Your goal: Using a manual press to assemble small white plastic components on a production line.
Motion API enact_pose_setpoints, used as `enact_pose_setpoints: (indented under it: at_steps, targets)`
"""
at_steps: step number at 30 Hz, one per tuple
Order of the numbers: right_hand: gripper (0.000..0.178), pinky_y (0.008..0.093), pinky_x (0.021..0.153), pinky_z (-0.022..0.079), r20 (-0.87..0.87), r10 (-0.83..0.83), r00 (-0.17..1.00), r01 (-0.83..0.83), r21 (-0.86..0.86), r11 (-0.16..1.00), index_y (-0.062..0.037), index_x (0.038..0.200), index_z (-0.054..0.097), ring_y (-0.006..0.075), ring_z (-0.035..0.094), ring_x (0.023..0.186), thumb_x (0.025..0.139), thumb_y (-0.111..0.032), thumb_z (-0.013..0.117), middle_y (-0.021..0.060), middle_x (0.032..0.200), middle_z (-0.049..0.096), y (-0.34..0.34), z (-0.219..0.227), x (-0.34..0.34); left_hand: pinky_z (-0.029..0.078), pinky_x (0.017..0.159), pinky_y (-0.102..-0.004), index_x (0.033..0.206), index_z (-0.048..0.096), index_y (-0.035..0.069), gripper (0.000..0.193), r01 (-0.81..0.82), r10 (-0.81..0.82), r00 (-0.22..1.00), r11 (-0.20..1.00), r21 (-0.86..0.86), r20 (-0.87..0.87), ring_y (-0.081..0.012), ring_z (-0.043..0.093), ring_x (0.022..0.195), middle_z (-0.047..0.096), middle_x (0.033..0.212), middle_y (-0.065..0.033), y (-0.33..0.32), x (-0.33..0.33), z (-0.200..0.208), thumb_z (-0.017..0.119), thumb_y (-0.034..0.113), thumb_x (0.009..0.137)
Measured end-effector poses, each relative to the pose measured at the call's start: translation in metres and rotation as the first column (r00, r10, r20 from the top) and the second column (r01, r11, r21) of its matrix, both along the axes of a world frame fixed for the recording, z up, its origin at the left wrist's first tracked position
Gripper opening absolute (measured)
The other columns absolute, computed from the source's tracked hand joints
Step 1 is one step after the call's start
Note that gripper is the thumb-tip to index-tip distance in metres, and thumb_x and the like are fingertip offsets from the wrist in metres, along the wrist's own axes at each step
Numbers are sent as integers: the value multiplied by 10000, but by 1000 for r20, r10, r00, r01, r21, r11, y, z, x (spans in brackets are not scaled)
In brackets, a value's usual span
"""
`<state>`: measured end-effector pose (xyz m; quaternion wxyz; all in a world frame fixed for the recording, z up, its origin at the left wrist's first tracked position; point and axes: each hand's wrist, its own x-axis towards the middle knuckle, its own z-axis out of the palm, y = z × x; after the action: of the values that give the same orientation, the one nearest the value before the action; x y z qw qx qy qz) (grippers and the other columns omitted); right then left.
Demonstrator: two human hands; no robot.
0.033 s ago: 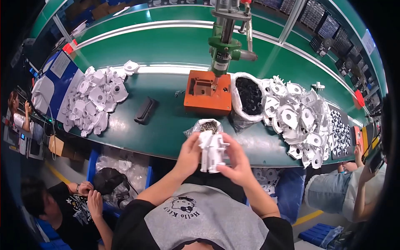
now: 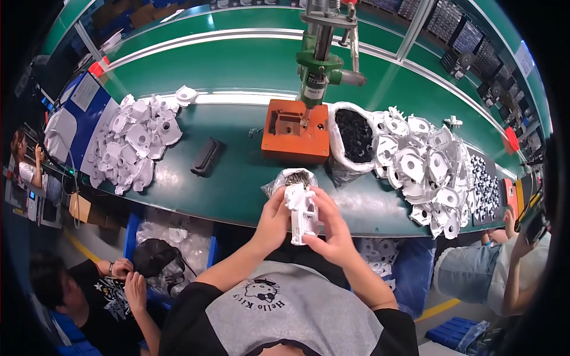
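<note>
Above the bench's near edge I hold a white moulded plastic housing (image 2: 304,221) upright between both hands. My left hand (image 2: 271,225) has its fingers closed along the left side. My right hand (image 2: 332,231) grips the right side, its thumb near the lower end. Just beyond the housing's top lies a clear plastic bag (image 2: 273,186) of small metal pieces, partly covered by the housing. Farther back stands an orange fixture block (image 2: 295,147) under a green press (image 2: 314,71).
White plastic parts are heaped at left (image 2: 139,137) and right (image 2: 412,166). A white bag (image 2: 343,171) of black parts stands beside the block. A black case (image 2: 208,156) lies left of centre. One co-worker (image 2: 77,296) sits lower left; another person (image 2: 475,273) is at right.
The white housing has turned between my hands and now looks narrower. My right hand has shifted slightly left and closer to the left one.
</note>
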<state>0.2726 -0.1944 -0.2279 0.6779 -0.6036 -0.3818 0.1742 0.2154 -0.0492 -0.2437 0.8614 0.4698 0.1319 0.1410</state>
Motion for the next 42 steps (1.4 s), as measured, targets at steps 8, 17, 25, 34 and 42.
enact_pose_setpoints:
  at_steps: [8, 17, 25, 34, 42]
  targets:
    - [613, 415, 994, 412, 292, -49, 955, 86, -117, 989, -87, 1298, 531, 344, 485, 1222, 723, -123, 741, 181, 1449, 336, -2, 2, -6, 527, 762, -274, 1217, 483, 43, 288, 7, -8, 1000, 981, -195, -1, -133, 609, 933, 587, 1102, -69, -13, -5, 5, 381, 220, 1015]
    - [580, 415, 982, 428, 421, -218, 880, 288, -112, 951, -128, 1283, 546, 389, 417, 1287, 737, -79, 735, 207, 1464, 308, 7, -8, 3, 444, 990, -415, 1345, 267, 83, 607, 101, -93, 994, 987, -123, 64, -262, 466, 1231, 426, 1317, -97, -9, -9, -2, 632, 229, 882]
    - [515, 369, 896, 477, 296, -136, 946, 174, -105, 979, -114, 1279, 548, 341, 533, 1180, 785, -74, 686, 197, 1487, 295, -6, 1, 23, 466, 883, -304, 1184, 322, 10, 431, 161, -169, 982, 982, 100, 83, -150, 537, 1052, 505, 1155, -140, 23, 11, 11, 628, 84, 888]
    - [309, 353, 875, 456, 558, -481, 676, 645, -133, 753, -32, 1121, 619, 277, 606, 982, 815, -71, 624, 129, 1073, 645, -30, -26, 114, 497, 632, -435, 890, 520, 56, 182, -229, -147, 970, -275, 934, 194, -337, 614, 739, 615, 820, -119, 111, 121, 32, 632, 57, 746]
    - [329, 399, 883, 420, 760, -352, 546, 738, -238, 631, -88, 1076, 644, 287, 553, 1009, 748, -121, 634, 91, 1110, 617, -11, -58, 177, 530, 708, -407, 879, 495, 72, 158, -172, -170, 980, -464, 869, 103, -307, 630, 866, 613, 969, -122, 121, 154, 8, 619, 115, 791]
